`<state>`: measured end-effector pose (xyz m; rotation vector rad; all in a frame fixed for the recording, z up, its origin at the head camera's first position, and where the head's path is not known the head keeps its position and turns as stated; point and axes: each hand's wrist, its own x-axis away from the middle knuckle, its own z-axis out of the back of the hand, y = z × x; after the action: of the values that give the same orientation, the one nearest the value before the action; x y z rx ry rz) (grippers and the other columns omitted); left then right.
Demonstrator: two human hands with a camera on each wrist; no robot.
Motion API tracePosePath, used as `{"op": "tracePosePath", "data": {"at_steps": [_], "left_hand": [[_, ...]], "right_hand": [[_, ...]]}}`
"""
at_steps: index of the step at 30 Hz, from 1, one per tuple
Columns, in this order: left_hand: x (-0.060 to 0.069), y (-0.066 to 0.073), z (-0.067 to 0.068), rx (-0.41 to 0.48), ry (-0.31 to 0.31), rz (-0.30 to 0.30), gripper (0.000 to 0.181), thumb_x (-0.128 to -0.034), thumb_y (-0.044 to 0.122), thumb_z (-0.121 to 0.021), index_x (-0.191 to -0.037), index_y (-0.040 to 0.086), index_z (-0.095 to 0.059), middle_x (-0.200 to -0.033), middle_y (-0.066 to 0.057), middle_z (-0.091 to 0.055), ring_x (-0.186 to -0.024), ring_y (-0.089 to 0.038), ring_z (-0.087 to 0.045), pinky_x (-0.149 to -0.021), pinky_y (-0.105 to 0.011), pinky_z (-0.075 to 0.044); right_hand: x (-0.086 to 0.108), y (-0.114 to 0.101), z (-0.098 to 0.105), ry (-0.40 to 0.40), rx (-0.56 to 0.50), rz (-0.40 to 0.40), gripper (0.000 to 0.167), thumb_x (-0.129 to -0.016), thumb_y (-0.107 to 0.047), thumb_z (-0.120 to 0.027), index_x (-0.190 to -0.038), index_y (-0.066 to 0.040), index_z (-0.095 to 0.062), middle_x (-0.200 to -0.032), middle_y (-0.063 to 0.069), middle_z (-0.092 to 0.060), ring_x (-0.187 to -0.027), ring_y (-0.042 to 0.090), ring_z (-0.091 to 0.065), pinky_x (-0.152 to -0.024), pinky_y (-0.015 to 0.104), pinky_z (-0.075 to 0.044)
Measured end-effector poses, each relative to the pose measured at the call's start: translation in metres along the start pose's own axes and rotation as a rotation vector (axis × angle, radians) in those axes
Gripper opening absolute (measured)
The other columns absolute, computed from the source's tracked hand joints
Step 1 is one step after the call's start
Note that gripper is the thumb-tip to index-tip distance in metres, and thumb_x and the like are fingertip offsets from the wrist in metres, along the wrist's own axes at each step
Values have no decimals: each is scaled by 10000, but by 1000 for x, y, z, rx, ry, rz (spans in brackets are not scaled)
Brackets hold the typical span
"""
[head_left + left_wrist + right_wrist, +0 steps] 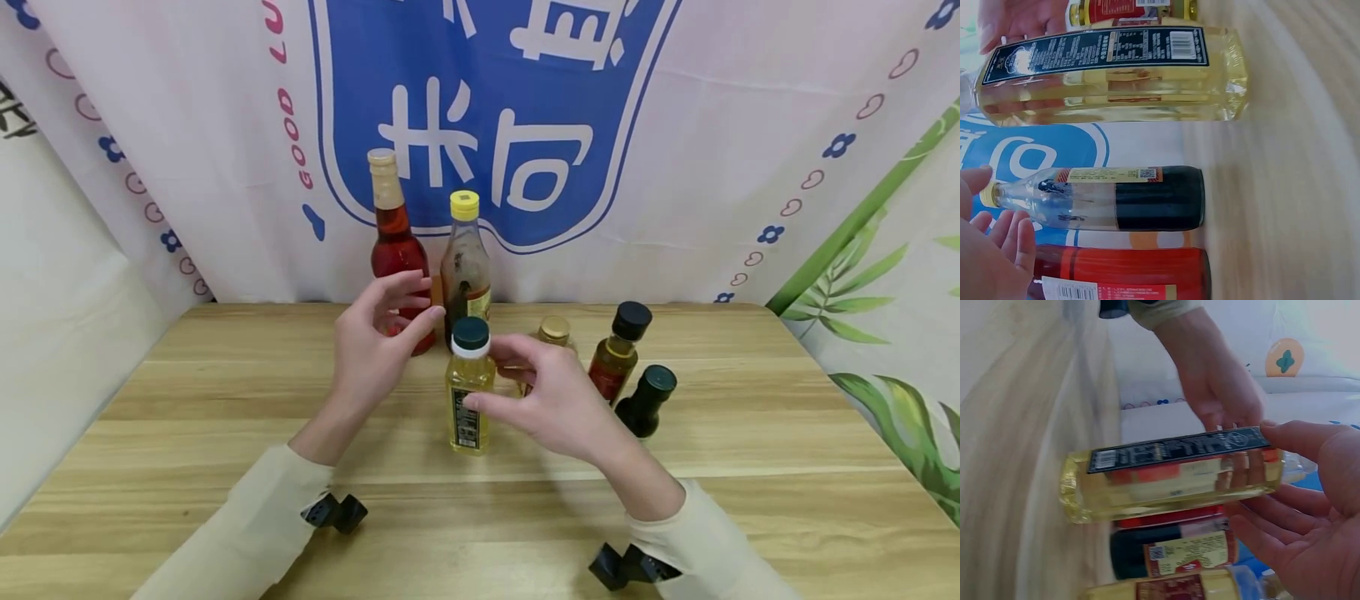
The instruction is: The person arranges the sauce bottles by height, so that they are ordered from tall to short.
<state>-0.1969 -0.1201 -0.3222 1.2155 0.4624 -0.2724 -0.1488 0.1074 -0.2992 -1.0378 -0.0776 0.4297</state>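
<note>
Our right hand [558, 396] pinches the pale-yellow bottle [459, 377], thumb and fingers opposed, presumably to steady it in front of the yellow-capped bottle [465, 260]; we can't quite tell whether its base meets the table [480, 542]. Our left hand [369, 340], wide and unladen, hovers near the red bottle [397, 254].

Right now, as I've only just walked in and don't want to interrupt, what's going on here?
At a wooden table, a person's right hand holds the bottle of pale yellow liquid between thumb and fingers. The left hand, holding nothing, partly hides the red bottle in the head view. A yellow-capped bottle stands beside the red one; a gold-capped bottle, black-capped bottle and dark green bottle are off to the right.
</note>
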Motion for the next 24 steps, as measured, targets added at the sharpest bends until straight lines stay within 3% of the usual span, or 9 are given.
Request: {"op": "tracePosePath", "data": {"at_steps": [6, 12, 19, 24], "left_hand": [[11, -2, 3, 131, -97, 1, 392, -1040, 157, -694, -1421, 92, -629, -1339, -91, -733, -1104, -99, -710, -918, -165, -585], [21, -1, 4, 295, -235, -48, 390, -1093, 75, -533, -1475, 0, -553, -1403, -201, -673, -1186, -94, -697, -1009, -207, -588], [30, 1, 3, 296, -388, -53, 448, -1047, 40, -593, -1492, 16, -542, -1433, -192, -643, -1265, -107, -643, -1081, -198, -543], [35, 0, 0, 272, -462, -38, 489, -988, 15, -701, -1460, 31, -574, -1397, -164, -669, -1222, -142, -663, -1080, -216, -548]], "right_hand": [[5, -8, 16, 60, -1, 47, 586, -903, -204, -868, -1434, -128, -632, -1391, 57, -713, -1296, 232, -690, -1114, 399, -570], [14, -17, 40, 193, -45, 155, 571, -902, -97, -849, -1430, -85, -633, -1351, 100, -727, -1263, 216, -701, -1083, 314, -576], [27, -19, 76, 400, -77, 292, 569, -861, 82, -815, -1396, -21, -652, -1293, 148, -744, -1193, 172, -724, -1039, 232, -581], [32, -11, 100, 484, -223, 317, 537, -856, 137, -789, -1362, -4, -677, -1225, 103, -770, -1146, 183, -744, -1001, 236, -598]]}}
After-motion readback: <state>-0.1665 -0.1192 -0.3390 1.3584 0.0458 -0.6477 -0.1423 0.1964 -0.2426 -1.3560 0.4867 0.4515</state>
